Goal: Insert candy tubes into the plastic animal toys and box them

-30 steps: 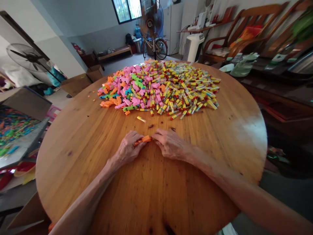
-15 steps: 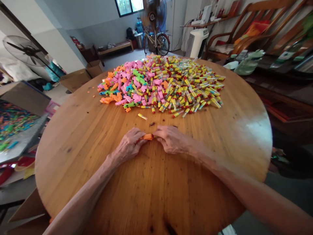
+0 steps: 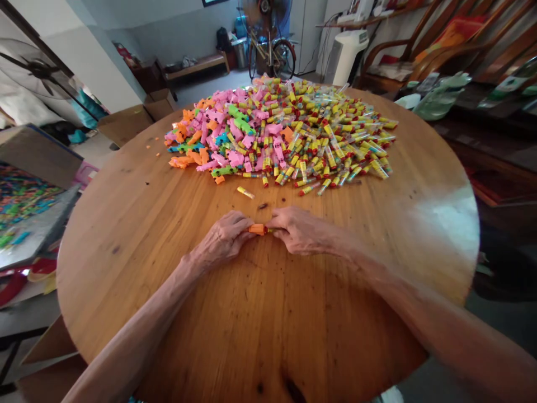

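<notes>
Over the near middle of the round wooden table [image 3: 201, 319], my left hand [image 3: 229, 235] is closed on a small orange plastic piece [image 3: 257, 229]. My right hand [image 3: 293, 229] pinches a small tube [image 3: 269, 230], mostly hidden by the fingers; a bit of yellow shows, and its red end meets the orange piece. Beyond the hands lies a wide pile of yellow-labelled clear tubes [image 3: 331, 140] with red ends. Pink, orange, green and blue plastic pieces [image 3: 235, 134] make up its left side. One loose yellow tube [image 3: 245, 192] rests between the pile and my hands.
At the left, a box [image 3: 39, 154] of colourful pieces stands beside the table. Cardboard boxes [image 3: 126, 124] are behind the table's left edge. A standing fan [image 3: 39, 70], a bicycle [image 3: 272, 56] and a wooden chair [image 3: 409, 47] are farther off.
The camera view has tilted down and shifted slightly, so the pile appears higher. Both hands keep their grips, and the orange piece and tube remain end to end between them.
</notes>
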The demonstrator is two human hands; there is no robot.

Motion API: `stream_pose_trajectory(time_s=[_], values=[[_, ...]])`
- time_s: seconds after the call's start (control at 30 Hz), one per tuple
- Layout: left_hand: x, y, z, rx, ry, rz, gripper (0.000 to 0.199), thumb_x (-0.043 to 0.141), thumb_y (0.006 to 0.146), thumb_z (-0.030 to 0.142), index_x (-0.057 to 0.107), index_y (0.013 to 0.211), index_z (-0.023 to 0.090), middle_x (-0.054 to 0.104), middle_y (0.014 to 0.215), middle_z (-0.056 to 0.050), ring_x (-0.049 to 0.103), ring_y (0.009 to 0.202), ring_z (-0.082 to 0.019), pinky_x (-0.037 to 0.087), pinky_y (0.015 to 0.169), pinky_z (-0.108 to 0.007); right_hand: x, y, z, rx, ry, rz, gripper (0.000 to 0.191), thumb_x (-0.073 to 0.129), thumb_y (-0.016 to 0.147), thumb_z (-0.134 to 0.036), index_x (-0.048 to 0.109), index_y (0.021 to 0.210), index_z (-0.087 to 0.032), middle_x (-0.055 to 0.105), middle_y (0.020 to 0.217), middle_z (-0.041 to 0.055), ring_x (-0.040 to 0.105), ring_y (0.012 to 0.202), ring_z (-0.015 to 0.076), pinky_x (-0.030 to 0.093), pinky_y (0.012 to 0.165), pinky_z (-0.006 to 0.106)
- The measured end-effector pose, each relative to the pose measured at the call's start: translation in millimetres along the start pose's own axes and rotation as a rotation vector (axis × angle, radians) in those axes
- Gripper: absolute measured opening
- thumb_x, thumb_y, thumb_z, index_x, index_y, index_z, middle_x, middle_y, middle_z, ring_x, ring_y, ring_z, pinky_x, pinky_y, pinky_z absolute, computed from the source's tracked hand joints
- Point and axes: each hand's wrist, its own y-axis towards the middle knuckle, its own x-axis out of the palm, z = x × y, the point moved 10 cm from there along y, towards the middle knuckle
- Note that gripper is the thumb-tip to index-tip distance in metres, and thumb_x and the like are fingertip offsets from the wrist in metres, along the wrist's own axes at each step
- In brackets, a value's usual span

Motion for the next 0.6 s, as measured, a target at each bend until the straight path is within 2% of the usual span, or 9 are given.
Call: stream_pose_trajectory(time_s=[0.3,0.43,0.6], values=[[4.4,2,11,-0.022,0.084,-0.004,0.016,0.043,0.104,0.018,0.056,0.095,0.016,0.057,0.09,-0.007,0.052,0.083,-0.02,0.045,0.073,-0.032,17,-6,-7,0.039,-0.214,-0.05,0.024,0.052,0.085,-0.006,0.071,0.099,-0.01,0.061,0.091,0.009,0.043,0.068,0.0151,0.028,0.062,0.031],[7.0,0,9,-0.062,0.092,0.01,0.016,0.042,0.104,0.019,0.054,0.093,0.016,0.055,0.089,-0.006,0.051,0.082,-0.019,0.044,0.073,-0.031,21,-9,-11,0.017,-0.26,-0.036,0.025,0.051,0.084,-0.006,0.07,0.1,-0.01,0.06,0.094,0.0092,0.04,0.067,0.015,0.025,0.06,0.033],[7.0,-1,5,-0.046,0.029,-0.013,0.016,0.043,0.105,0.021,0.054,0.095,0.016,0.056,0.091,-0.006,0.05,0.086,-0.02,0.043,0.076,-0.033,21,-10,-9,0.006,-0.267,-0.026,0.024,0.052,0.082,-0.006,0.069,0.099,-0.01,0.057,0.093,0.0086,0.036,0.064,0.0144,0.023,0.059,0.033]])
